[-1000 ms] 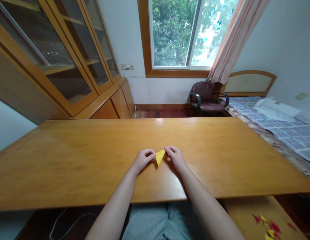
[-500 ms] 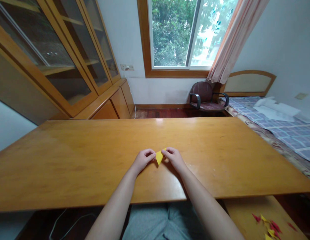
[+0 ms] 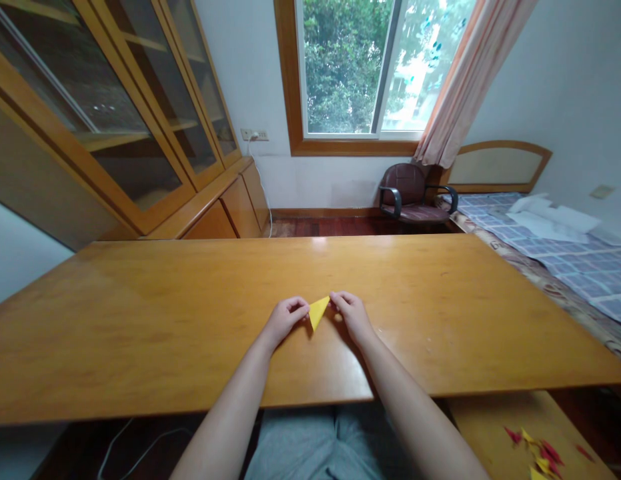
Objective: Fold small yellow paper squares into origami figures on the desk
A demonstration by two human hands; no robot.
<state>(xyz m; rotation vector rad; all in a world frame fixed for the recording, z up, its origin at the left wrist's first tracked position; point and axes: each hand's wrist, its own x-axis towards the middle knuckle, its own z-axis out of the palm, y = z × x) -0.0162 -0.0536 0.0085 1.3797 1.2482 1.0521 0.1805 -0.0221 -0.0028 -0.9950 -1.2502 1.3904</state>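
A small yellow piece of folded paper (image 3: 318, 313), triangular in outline with one point toward me, is held just above the wooden table (image 3: 180, 320). My left hand (image 3: 286, 320) pinches its left corner between thumb and forefinger. At the upper right corner, the fingertips of my right hand (image 3: 351, 316) are closed on the paper's tip. Most of the paper's face shows between the two hands. The other fingers of both hands are curled and partly hidden.
Several red and yellow folded paper pieces (image 3: 545, 455) lie on a lower wooden surface (image 3: 490, 433) at the bottom right. Tiny whitish specks dot the table right of my hands. Beyond it stand a maroon chair (image 3: 407, 190), a bed (image 3: 580, 267) and a glass-door cabinet (image 3: 140, 133).
My right fingertips have slid out to the paper's upper right corner, so more of its yellow face shows. My left hand and the paper have shifted slightly left.
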